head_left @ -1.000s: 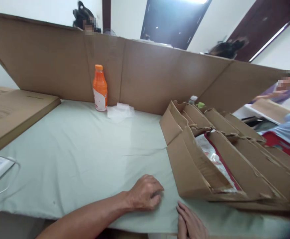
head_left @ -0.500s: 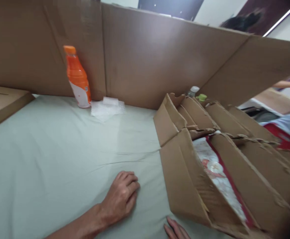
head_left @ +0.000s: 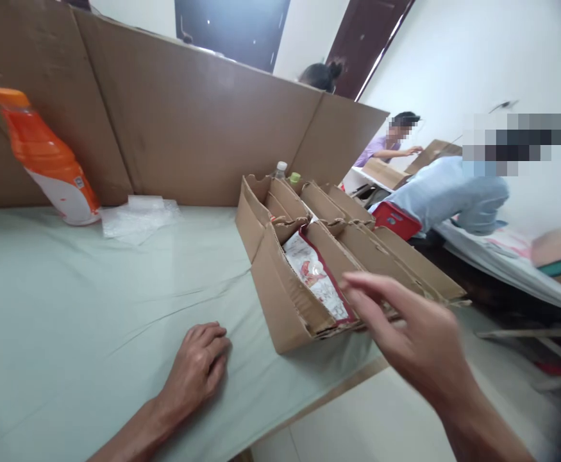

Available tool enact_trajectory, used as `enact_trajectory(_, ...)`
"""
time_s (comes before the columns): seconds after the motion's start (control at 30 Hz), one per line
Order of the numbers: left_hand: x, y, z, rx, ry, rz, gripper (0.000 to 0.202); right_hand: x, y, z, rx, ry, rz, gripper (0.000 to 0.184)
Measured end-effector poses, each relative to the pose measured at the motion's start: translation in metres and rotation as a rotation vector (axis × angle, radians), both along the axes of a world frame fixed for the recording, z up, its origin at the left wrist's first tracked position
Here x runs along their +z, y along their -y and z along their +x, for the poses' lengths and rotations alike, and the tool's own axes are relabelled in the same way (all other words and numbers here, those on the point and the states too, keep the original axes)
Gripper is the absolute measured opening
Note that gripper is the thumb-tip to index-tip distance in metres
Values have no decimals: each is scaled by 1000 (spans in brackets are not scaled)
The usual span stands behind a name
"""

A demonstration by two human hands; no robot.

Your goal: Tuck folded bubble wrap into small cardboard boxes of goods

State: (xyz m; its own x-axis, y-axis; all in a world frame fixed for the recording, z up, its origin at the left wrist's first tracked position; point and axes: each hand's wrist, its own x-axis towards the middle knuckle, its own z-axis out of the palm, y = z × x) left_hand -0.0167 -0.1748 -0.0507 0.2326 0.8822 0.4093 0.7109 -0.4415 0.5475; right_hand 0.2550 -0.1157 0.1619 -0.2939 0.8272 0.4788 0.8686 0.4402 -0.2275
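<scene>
My left hand (head_left: pixel 196 370) rests on the pale green tablecloth (head_left: pixel 92 301), fingers curled loosely under, holding nothing. My right hand (head_left: pixel 408 337) is raised in the air by the near end of a torn cardboard box (head_left: pixel 284 301), fingers stretched toward it, empty. The box holds a red and white printed packet (head_left: pixel 316 276) between its cardboard dividers. Two bottle caps (head_left: pixel 286 171) show at the box's far end.
An orange drink bottle (head_left: pixel 47 163) stands at the back left against a tall cardboard screen (head_left: pixel 198 122), with a clear plastic wrapper (head_left: pixel 136 217) beside it. To the right, a person in light blue (head_left: pixel 448 189) bends over another table; others sit further back.
My view has swung to the right. My right hand has lifted off the table edge and now reaches toward the box. My left hand stays on the cloth.
</scene>
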Motion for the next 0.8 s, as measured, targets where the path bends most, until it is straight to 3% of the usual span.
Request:
enact_trajectory(0.07, -1, -1, 1, 0, 26, 15, 30, 12, -44, -24, -56, 315, -278, 27)
enact_trajectory(0.13, 0, -2, 0, 20, 84, 26, 28, 7, -82, -50, -89, 617, -489, 34)
enact_trajectory(0.23, 12, -1, -5, 86, 213, 27, 25, -6, -109, -70, -81, 662, -541, 26)
enact_trajectory(0.33, 46, 3, -8, 143, 382, -12, 24, 6, -100, -61, -100, 604, -465, 34)
enact_trajectory(0.43, 99, -1, 3, 142, 625, -164, 38, 36, -63, -48, -80, 288, -238, 40)
enact_trajectory(0.5, 134, -10, 18, 19, 929, -315, 67, 52, -36, -46, 134, 25, -170, 41)
enact_trajectory(0.53, 148, -15, 27, -85, 1073, -399, 70, 57, -27, -46, 270, -59, -187, 41)
enact_trajectory(0.6, 166, -25, 41, -157, 1299, -538, 67, 63, -24, -40, 439, -124, -254, 41)
enact_trajectory(0.63, 170, -29, 45, -145, 1367, -598, 66, 63, -30, -33, 431, -144, -260, 40)
enact_trajectory(0.7, 166, -30, 44, -47, 1434, -688, 68, 57, -55, -9, 242, -170, -214, 35)
enact_trajectory(0.8, 143, -22, 31, 129, 1475, -810, 74, 36, -97, 30, -55, 135, -327, 22)
